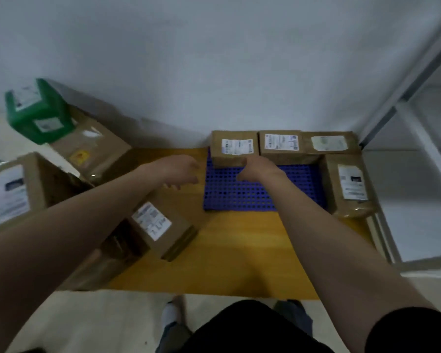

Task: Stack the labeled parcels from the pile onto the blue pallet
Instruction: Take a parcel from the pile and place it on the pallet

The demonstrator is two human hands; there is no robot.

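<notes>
The blue pallet [242,192] lies on a yellow board by the wall. Three labeled brown parcels line its far edge: one at the left [233,149], one in the middle [280,143] and one at the right [329,143]. A taller parcel [349,186] stands along its right side. My right hand [256,170] is over the pallet with its fingers against the front of the far-left parcel. My left hand [181,173] hovers with loose fingers just left of the pallet, holding nothing. The pile sits at the left: a small parcel [161,228] lies nearest.
The pile also holds a large brown box [13,192], another brown box [87,146] with a yellow sticker, and a green box [37,112] on top. The yellow board [227,250] has bare surface in front of the pallet. A metal frame [402,103] rises at the right.
</notes>
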